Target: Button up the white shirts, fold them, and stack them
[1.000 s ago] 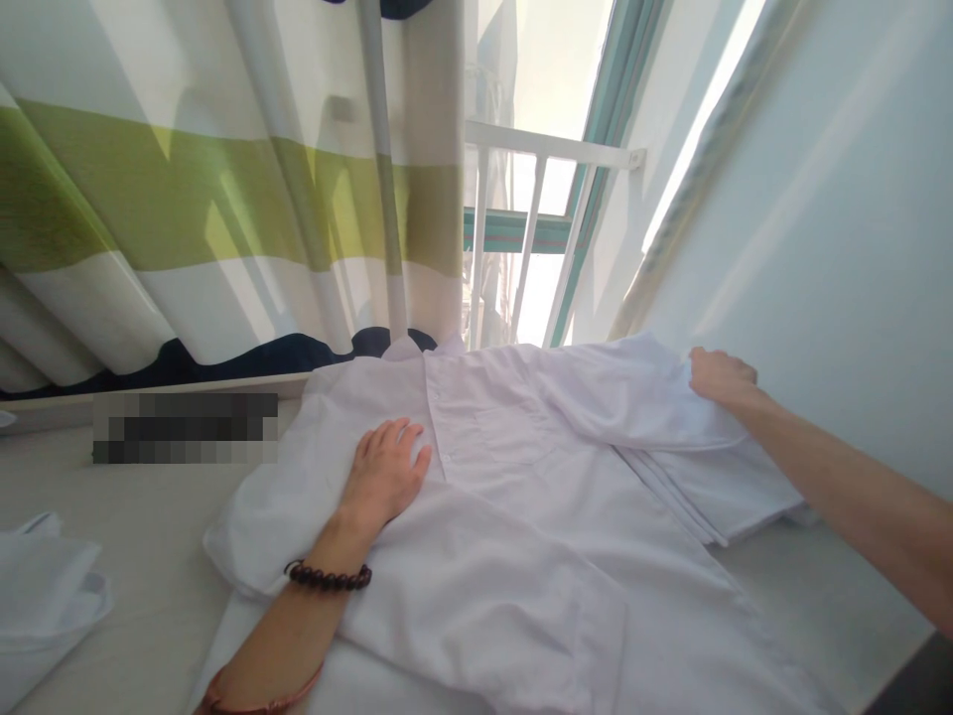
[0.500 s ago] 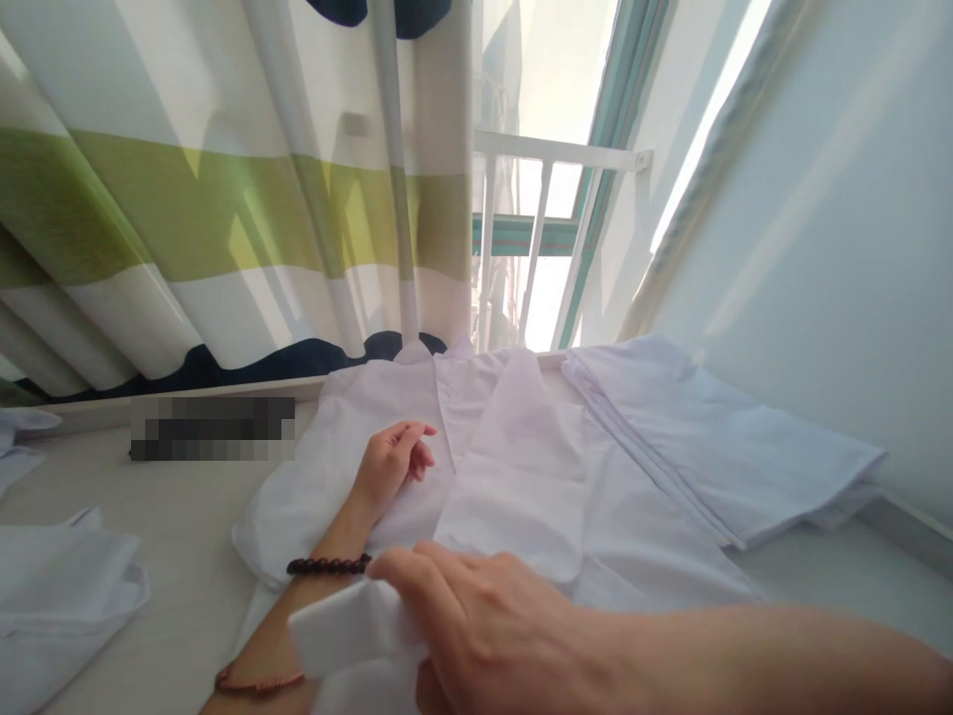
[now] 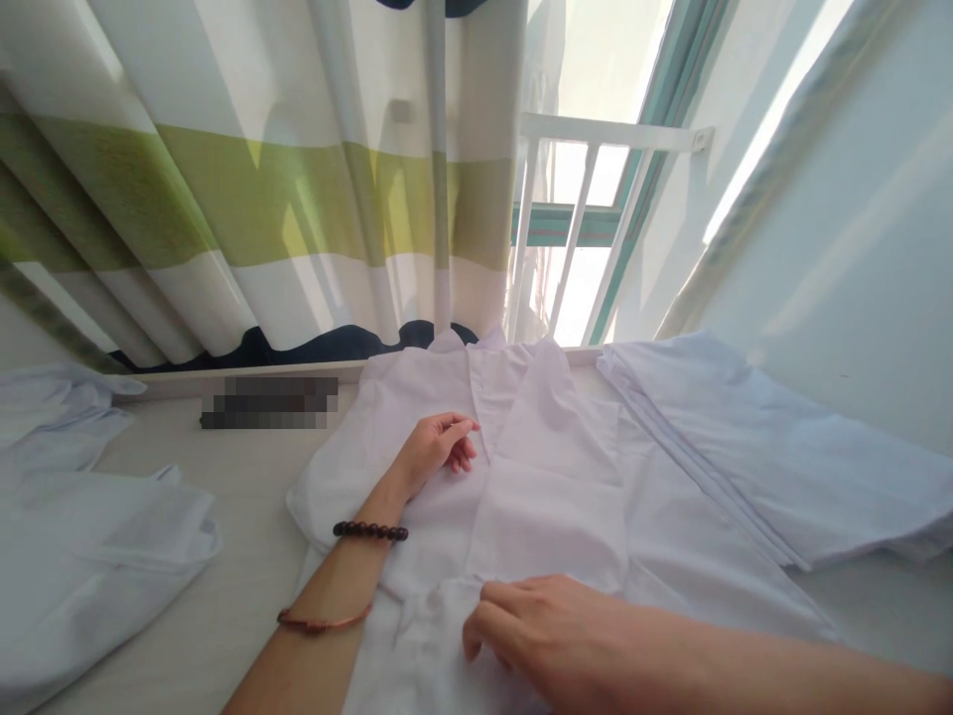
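A white shirt (image 3: pixel 670 516) lies spread on a pale table (image 3: pixel 238 556), collar toward the window. One sleeve (image 3: pixel 555 477) is folded across its front. My left hand (image 3: pixel 439 447), wearing a dark bead bracelet and a red cord, rests on the shirt's chest near the placket with fingers loosely curled and nothing in them. My right hand (image 3: pixel 536 626) presses down on the folded sleeve's lower end, fingers bent over the cloth near the front edge.
Folded white garments (image 3: pixel 781 457) lie at the right against the wall. More white garments (image 3: pixel 89 536) lie at the left. A striped green, white and navy curtain (image 3: pixel 260 189) and a window with a white railing (image 3: pixel 596 199) stand behind the table.
My right hand carried the sleeve from the far right across the shirt and laid it flat on the front. My left hand's fingers curled up from lying flat. The view shifted left.
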`<action>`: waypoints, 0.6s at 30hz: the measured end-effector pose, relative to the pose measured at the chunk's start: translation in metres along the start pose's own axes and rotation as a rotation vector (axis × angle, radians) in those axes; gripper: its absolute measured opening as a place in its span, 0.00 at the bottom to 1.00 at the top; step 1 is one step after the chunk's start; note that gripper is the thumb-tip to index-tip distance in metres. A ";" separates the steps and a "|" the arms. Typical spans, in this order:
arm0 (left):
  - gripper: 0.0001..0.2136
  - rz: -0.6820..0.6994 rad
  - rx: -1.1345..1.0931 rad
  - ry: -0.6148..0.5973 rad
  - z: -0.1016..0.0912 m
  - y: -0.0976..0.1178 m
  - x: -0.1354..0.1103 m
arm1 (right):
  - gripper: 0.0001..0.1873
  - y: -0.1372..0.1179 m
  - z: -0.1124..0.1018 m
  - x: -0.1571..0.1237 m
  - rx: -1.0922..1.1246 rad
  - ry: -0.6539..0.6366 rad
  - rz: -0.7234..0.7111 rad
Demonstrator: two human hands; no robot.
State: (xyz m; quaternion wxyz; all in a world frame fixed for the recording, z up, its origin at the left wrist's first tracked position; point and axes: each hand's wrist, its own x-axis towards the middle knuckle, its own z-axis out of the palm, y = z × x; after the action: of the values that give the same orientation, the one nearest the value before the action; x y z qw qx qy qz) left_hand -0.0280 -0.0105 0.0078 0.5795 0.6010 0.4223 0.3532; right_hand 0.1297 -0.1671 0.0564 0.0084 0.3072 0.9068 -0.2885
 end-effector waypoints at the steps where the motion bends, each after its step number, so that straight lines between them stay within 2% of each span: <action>1: 0.12 0.001 0.003 0.001 0.000 0.000 0.000 | 0.17 0.001 0.000 -0.002 0.025 0.014 0.005; 5: 0.11 0.030 0.018 0.001 0.001 -0.001 -0.001 | 0.20 0.016 -0.001 -0.005 0.026 0.211 0.114; 8: 0.11 0.024 0.012 -0.004 0.001 -0.003 0.000 | 0.25 0.030 -0.004 -0.004 0.021 0.239 0.166; 10: 0.11 0.018 0.009 -0.006 0.000 -0.005 0.001 | 0.26 0.032 -0.006 -0.004 0.062 0.179 0.141; 12: 0.10 0.021 0.014 -0.007 0.000 -0.005 0.001 | 0.21 0.028 -0.007 -0.005 0.096 0.092 0.063; 16: 0.11 0.030 0.036 -0.003 0.000 -0.005 0.001 | 0.09 0.010 -0.007 -0.009 0.119 -0.115 -0.222; 18: 0.11 0.036 0.046 -0.006 0.000 -0.005 0.002 | 0.07 0.004 -0.006 -0.011 0.094 -0.222 -0.319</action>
State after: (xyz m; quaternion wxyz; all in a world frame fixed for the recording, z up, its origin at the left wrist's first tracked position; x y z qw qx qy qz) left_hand -0.0275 -0.0094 0.0025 0.5603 0.6228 0.4177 0.3518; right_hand 0.1420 -0.1669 0.0614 0.0482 0.1262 0.9231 -0.3601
